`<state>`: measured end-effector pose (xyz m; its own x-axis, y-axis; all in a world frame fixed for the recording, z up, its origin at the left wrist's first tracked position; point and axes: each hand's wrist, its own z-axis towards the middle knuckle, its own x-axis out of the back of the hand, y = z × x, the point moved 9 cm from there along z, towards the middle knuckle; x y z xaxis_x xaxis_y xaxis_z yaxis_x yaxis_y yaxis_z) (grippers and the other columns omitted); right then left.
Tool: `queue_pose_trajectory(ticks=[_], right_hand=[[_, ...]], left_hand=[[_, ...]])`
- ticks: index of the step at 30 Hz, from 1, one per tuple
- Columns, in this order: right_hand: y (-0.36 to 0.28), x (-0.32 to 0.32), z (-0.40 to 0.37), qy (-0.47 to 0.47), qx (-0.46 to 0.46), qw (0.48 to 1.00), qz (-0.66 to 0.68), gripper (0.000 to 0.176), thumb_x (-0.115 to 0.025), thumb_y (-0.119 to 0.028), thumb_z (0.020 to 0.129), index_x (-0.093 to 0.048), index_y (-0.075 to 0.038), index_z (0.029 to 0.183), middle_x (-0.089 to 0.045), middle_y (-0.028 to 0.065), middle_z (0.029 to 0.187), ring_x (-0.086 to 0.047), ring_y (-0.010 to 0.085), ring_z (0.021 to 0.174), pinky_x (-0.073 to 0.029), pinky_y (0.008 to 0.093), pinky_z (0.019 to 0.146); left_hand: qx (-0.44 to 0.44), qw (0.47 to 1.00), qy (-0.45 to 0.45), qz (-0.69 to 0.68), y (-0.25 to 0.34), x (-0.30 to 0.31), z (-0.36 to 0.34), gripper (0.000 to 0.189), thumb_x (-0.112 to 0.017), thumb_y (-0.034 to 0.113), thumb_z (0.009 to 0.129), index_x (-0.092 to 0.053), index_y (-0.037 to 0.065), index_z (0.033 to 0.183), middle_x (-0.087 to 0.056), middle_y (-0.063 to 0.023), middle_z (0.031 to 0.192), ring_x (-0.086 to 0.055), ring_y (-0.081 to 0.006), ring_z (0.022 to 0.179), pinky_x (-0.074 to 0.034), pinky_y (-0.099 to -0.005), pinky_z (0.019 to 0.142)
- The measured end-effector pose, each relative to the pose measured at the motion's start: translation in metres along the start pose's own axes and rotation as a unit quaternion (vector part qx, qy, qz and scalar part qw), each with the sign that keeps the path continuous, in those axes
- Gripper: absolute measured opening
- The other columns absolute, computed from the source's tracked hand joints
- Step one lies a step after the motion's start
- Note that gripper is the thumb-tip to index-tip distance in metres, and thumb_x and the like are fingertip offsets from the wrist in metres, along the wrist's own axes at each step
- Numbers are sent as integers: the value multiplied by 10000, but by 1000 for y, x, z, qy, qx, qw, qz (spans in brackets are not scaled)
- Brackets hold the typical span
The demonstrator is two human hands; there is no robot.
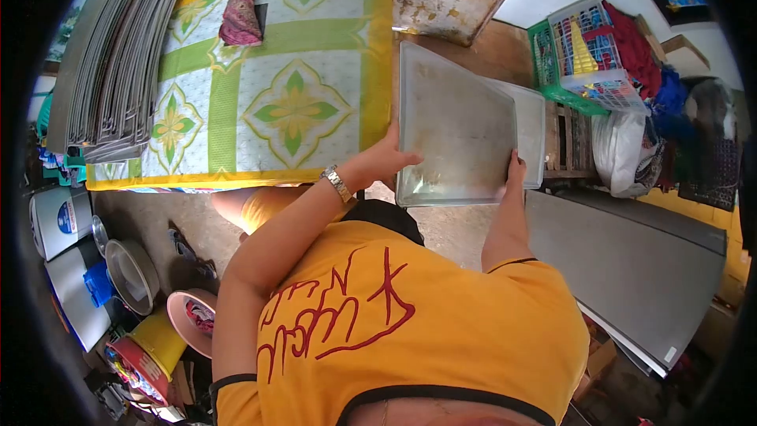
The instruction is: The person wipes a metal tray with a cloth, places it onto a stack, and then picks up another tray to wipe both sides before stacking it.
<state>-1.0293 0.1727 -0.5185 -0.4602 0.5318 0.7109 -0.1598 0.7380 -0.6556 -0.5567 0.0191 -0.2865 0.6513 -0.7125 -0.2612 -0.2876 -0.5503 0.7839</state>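
My left hand [389, 159], with a metal watch at the wrist, grips the left edge of a rectangular metal baking tray [457, 126]. The thumb lies over the rim. My right hand [516, 167] holds the same tray near its right lower corner, fingers partly hidden. The tray is tilted, its worn grey inner face towards me. Just behind it to the right, another pale tray [530, 130] shows partly. Beside my left hand is a table with a patterned green and yellow tablecloth [300, 118].
Many thin trays stand packed together [118, 47] at the table's left. A maroon cloth [240, 17] lies on the tablecloth. To the right are plastic crates [587, 47], a white bag [619, 150] and a grey fridge-like cabinet [631, 260]. Basins [132, 276] and buckets sit lower left.
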Motion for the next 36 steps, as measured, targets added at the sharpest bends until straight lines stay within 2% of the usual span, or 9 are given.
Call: queue_pose_trajectory(ticks=[5, 11, 17, 19, 24, 25, 26, 28, 36], right_hand=[[14, 15, 21, -1, -12, 998, -68, 735, -576, -602, 865, -599, 39, 1223, -637, 194, 1195, -586, 327, 1122, -421, 412, 981], [-35, 43, 20, 52, -103, 968, -223, 718, -520, -709, 806, -561, -228, 1338, -572, 105, 1342, -484, 357, 1270, -321, 530, 1061], [-82, -2, 24, 66, -73, 961, -257, 832, -533, -731, 779, -386, -279, 1461, -359, 66, 1516, -329, 306, 1385, -274, 602, 1054], [-116, -41, -4, 41, -28, 960, -275, 878, -566, -721, 769, -333, -270, 1485, -281, 73, 1551, -258, 304, 1415, -256, 637, 1046], [-191, -171, -167, -100, 310, 922, -209, 878, -617, -635, 800, -292, -217, 1501, -225, 169, 1557, -132, 444, 1433, -113, 781, 1012], [-194, -199, -199, -138, 347, 898, -231, 908, -613, -625, 792, -240, -237, 1524, -165, 167, 1581, -81, 462, 1443, -107, 810, 985], [-174, -243, -222, 124, 455, 741, -478, 891, -586, -578, 815, -183, -257, 1542, -100, 159, 1599, -28, 486, 1443, -88, 847, 939], [-203, -227, -265, -167, 356, 863, -319, 770, -516, -449, 889, -166, -244, 1544, -64, 166, 1602, -24, 515, 1432, -91, 878, 884], [-201, -207, -236, -206, 254, 869, -372, 871, -633, -147, 799, -173, -218, 1535, -73, 137, 1599, -27, 497, 1436, -145, 871, 905]], left_hand=[[72, 996, 20, 47, -19, -11, 23, 1077, -683, 300, 862, 127, -60, 1474, -231, -286, 1504, -372, -363, 1348, -532, -387, 869], [91, 995, -16, -44, -44, -29, 48, 1207, -717, 406, 830, 198, -80, 1449, -38, -324, 1555, -33, -347, 1475, -78, -353, 1177], [87, 991, -36, -95, -41, -27, 51, 1174, -691, 442, 836, 165, -42, 1478, -10, -270, 1579, -35, -323, 1480, -157, -452, 1163], [79, 991, -18, -108, -32, -25, 40, 962, -668, 364, 883, -40, -17, 1505, -145, -206, 1566, -179, -296, 1443, -252, -423, 1132], [29, 991, -40, -128, -5, -21, 23, 573, -633, 263, 932, -415, 0, 1392, -517, -107, 1316, -508, -196, 1196, -428, -349, 1001], [1, 994, -27, -109, 2, -17, 22, 503, -630, 248, 936, -470, -4, 1341, -568, -89, 1235, -554, -176, 1121, -453, -333, 965], [-28, 996, -14, -89, 8, -12, 21, 436, -626, 232, 940, -524, -7, 1290, -620, -71, 1155, -599, -155, 1045, -478, -318, 929], [-99, 988, 31, -116, 9, 4, 23, 257, -603, 198, 956, -620, -7, 1111, -666, -73, 1020, -639, -139, 930, -505, -285, 858], [-113, 980, 125, -108, 23, 44, -22, 206, -597, 199, 960, -644, 7, 1019, -675, -58, 943, -639, -131, 875, -512, -278, 821]])
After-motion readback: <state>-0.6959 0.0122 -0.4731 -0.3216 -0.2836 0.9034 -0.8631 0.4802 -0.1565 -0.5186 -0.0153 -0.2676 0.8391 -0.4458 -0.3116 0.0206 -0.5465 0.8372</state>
